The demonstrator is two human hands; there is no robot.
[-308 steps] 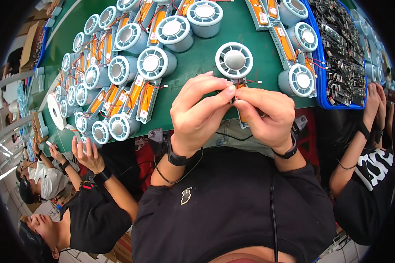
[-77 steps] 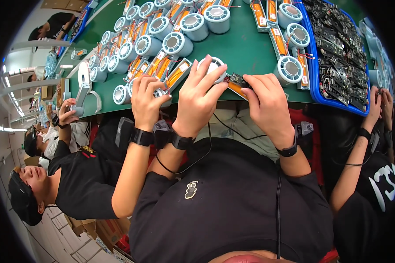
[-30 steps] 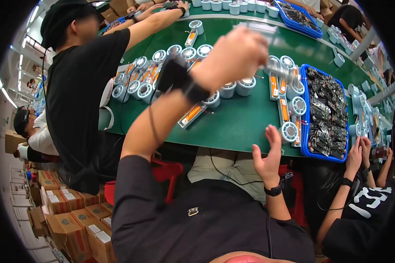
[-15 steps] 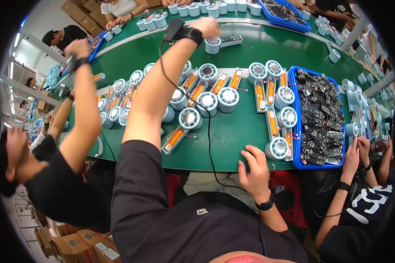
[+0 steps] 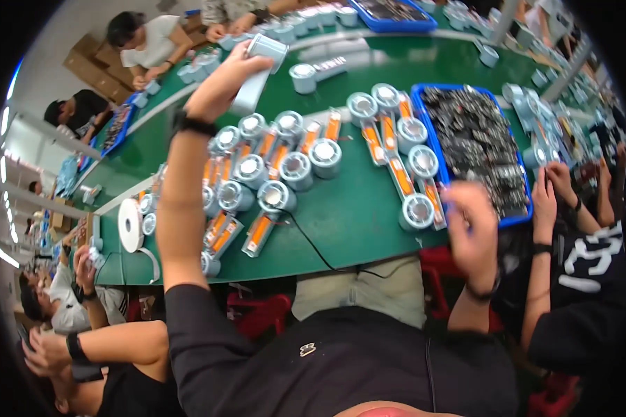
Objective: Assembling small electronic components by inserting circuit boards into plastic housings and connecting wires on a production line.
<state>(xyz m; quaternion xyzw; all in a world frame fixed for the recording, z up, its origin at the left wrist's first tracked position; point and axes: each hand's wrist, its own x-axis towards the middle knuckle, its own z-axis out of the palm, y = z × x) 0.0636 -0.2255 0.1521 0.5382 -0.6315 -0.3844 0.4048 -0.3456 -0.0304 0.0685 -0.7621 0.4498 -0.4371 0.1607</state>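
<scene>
One unit [image 5: 268,47], far left, held by the left hand [image 5: 224,80]: grip firmly. Right hand [image 5: 473,221], near tray [image 5: 524,216]: fingers blurred, can't tell.

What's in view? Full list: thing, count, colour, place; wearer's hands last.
Smooth tabletop: one, green, centre
Rectangular plastic trays: at least three, blue, right, far side, upper left
Small electronic parts: uncountable, black, filling right tray
Plastic unit with cylindrical head and flat handle: one, light blue, raised over tabletop
Similar round-headed units: many, light blue, across tabletop, five beside right tray
Rectangular packs: many, orange, in handles
Disc-shaped reel: one, white, left tabletop edge
Thin cable: at least one, black, near tabletop edge
Cardboard boxes: several, brown, upper left
Plastic seating: count unclear, red, below tabletop
Co-workers: several, around tabletop
Left hand: one, bare, gripping raised unit
Right hand: one, bare, blurred, by right tray
</scene>
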